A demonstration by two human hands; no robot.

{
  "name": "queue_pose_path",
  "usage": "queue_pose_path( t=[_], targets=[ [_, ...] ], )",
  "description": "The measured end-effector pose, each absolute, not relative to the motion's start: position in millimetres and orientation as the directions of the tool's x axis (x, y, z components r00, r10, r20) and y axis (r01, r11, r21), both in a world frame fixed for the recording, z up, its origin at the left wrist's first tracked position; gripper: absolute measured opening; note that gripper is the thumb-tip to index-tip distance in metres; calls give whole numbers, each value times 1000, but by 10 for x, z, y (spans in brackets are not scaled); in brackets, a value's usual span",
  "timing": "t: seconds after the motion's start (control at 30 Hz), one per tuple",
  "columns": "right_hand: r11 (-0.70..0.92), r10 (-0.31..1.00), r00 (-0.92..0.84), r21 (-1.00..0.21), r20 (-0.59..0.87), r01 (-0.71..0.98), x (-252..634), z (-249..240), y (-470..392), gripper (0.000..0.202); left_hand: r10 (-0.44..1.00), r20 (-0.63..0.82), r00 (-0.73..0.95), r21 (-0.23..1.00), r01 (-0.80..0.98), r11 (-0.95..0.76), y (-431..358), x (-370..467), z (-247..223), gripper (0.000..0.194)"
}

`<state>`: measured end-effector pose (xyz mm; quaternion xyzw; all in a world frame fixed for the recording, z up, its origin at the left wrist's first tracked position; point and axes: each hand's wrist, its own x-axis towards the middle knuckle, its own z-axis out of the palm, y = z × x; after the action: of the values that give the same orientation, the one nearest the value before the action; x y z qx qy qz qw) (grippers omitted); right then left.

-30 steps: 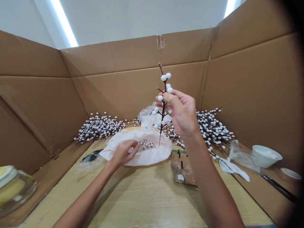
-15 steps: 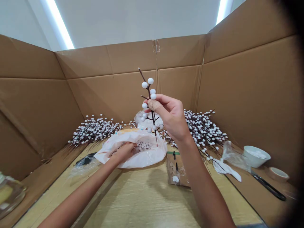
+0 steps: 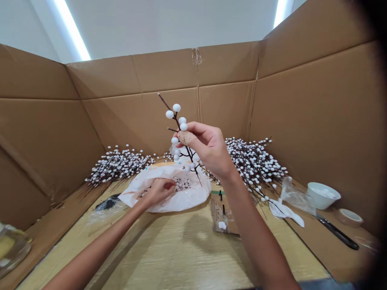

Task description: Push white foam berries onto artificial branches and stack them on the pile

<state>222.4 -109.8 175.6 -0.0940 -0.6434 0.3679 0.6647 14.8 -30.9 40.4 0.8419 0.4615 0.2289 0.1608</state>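
Berry twig (image 3: pixel 183 126), tilted, pinched in right hand (image 3: pixel 211 151), lower tip over white plastic bag (image 3: pixel 193 197) in view. Left hand (image 3: pixel 159 191) curled at white berries (image 3: pixel 183 184) in bag; can't tell if gripping any. 2 berry-branch bunches (image 3: pixel 119 163) behind. Looks like berry-picking step; next move calls for clean pinch on 1 berry.

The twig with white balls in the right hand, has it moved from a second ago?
Yes. The twig has moved left against the seam in the back cardboard wall, and its top leans further left.
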Motion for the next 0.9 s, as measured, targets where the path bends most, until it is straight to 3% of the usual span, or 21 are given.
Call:
queue_pose_path(
  t=[0.13, 0.3, 0.37, 0.43, 0.5, 0.6, 0.77, 0.9],
  targets=[
    [704, 629, -111, -625, 769, -339, 2199, 1740, -1095, 13, 840, 249, 483, 682, 528, -506, -505, 176, 552, 27],
    [713, 631, -97, -624, 770, -320, 2176, 1730, -1110, 9, 851, 330, 409, 800, 358, -482, -672, 203, 820, 33],
    [721, 627, -90, -620, 774, -307, 2166, 1728, -1117, 9, 847, 392, 358, 850, 210, -483, -703, 241, 958, 36],
    [724, 630, -77, -620, 773, -301, 2157, 1727, -1123, 9, 830, 460, 315, 884, -71, -462, -736, 305, 1121, 33],
    [718, 636, -64, -620, 769, -317, 2154, 1725, -1128, 8, 798, 527, 293, 840, -322, -437, -783, 389, 1304, 27],
    [703, 644, -49, -615, 764, -356, 2165, 1725, -1135, 7, 754, 607, 251, 745, -510, -430, -867, 515, 1565, 29],
    [695, 643, 9, -578, 766, -428, 2180, 1737, -1128, 5, 769, 596, 229, 681, -651, -334, -915, 659, 1750, 27],
    [707, 656, 53, -588, 753, -393, 2144, 1736, -1075, 5, 808, 537, 244, 691, -676, -255, -865, 718, 1723, 24]
  ],
)
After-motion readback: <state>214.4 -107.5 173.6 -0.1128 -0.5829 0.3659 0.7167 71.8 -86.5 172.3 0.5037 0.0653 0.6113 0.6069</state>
